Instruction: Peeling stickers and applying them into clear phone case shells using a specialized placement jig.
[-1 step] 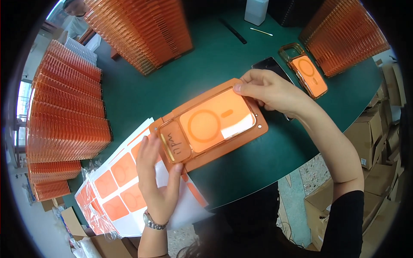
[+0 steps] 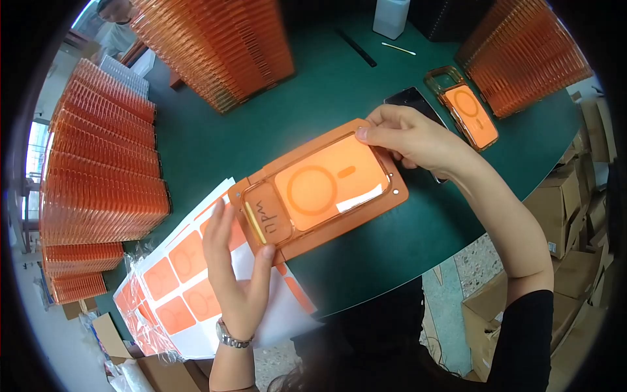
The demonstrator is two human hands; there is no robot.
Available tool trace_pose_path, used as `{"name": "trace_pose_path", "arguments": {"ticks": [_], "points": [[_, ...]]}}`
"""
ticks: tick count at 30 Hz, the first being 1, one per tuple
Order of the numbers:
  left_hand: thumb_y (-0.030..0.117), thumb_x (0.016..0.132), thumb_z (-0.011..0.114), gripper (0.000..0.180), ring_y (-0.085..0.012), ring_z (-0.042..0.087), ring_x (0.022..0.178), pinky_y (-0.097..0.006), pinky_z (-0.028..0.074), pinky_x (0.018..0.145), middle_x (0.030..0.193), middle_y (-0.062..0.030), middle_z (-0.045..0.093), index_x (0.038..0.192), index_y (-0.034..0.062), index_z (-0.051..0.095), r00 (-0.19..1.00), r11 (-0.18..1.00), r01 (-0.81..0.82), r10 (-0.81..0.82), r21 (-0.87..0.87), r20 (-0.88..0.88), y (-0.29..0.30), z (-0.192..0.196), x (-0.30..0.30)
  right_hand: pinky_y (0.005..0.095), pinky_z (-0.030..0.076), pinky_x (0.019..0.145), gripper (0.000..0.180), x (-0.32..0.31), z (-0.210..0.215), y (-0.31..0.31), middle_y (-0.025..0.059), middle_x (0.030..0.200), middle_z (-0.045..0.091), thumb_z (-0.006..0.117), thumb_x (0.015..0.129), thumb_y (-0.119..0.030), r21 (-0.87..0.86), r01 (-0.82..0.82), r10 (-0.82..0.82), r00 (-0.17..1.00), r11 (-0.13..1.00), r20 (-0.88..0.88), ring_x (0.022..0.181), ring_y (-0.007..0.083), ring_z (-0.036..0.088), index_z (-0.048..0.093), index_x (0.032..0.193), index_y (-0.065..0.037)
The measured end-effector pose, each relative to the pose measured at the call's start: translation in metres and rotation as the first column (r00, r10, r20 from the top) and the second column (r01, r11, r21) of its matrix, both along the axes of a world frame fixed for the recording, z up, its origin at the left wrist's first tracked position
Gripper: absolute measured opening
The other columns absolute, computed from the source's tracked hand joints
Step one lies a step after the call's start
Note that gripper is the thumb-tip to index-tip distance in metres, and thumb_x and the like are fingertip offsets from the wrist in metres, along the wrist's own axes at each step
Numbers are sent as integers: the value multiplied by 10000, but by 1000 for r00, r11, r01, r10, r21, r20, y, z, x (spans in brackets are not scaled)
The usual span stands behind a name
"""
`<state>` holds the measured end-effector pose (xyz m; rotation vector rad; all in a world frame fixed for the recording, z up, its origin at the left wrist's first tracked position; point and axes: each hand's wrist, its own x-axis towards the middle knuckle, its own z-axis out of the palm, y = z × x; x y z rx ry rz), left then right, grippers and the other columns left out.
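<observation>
A flat orange plate [image 2: 381, 212], shaped like a jig, hangs tilted above the green table. In its recess lies a clear orange phone case [image 2: 277, 228] with a bright orange panel [image 2: 339, 189] that bears a ring and a short bar; dark handwriting shows at the near-left end. My right hand [image 2: 411, 137] pinches the plate's far-right corner between thumb and fingers, its thumb on top. My left hand [image 2: 238, 277], with a metal watch on its wrist, spreads its fingers and thumb around the left end, the thumb tip at the near corner. Whether it presses there is hard to see.
Tall stacks of orange cases [image 2: 104, 157] stand at left, far [image 2: 215, 49] and right [image 2: 522, 59]. Printed orange sheets [image 2: 186, 281] lie under my left hand. A dark phone [image 2: 408, 98], another orange case [image 2: 473, 114], a cotton swab [image 2: 398, 48] and a white bottle [image 2: 390, 19] lie beyond. Cardboard boxes [image 2: 555, 209] fill the right.
My left fingers have drawn slightly away from the plate's left edge. The plate has tilted a little, so the bright glare on the panel has shrunk. My right hand keeps its pinch.
</observation>
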<state>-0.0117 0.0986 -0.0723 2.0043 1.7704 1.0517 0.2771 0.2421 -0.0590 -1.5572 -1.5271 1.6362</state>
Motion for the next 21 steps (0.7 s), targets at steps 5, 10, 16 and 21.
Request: {"name": "trace_pose_path", "arguments": {"ticks": [5, 10, 16, 21], "points": [[187, 875, 762, 820, -100, 467, 866, -251, 380, 758, 937, -3, 530, 1564, 47, 340, 876, 881, 75, 165, -466, 454, 7, 6, -6, 218, 318, 477, 480, 3, -1, 2, 66, 870, 603, 716, 905, -395, -43, -24, 24, 1000, 999, -2, 670, 85, 503, 605, 1102, 28], [218, 876, 771, 824, -116, 462, 857, -259, 391, 780, 886, 8, 490, 1572, 79, 352, 923, 899, 99, 78, -427, 378, 12, 8, -13, 288, 455, 765, 606, 12, -6, 0, 72, 1004, 607, 782, 862, -414, 283, -185, 151, 979, 941, 137, 929, 152, 550, 612, 1291, -22], [277, 834, 814, 827, -203, 444, 1015, -318, 390, 924, 1087, -64, 476, 1547, 121, 424, 986, 902, 112, -48, -417, 160, 16, 9, -19, 397, 388, 1027, 881, 21, 10, -12, 142, 1295, 483, 917, 648, -447, 494, -504, 321, 853, 709, 411, 1226, 312, 425, 600, 1399, -113], [311, 787, 834, 857, -387, 337, 1407, -490, 298, 1148, 1533, -228, 335, 1516, 80, 445, 962, 953, 185, -225, -239, -153, 28, 18, -24, 450, 403, 1057, 870, 25, 15, -9, 209, 1405, 464, 885, 679, -482, 628, -590, 257, 799, 507, 543, 1270, 372, 435, 589, 1394, -85]]}}
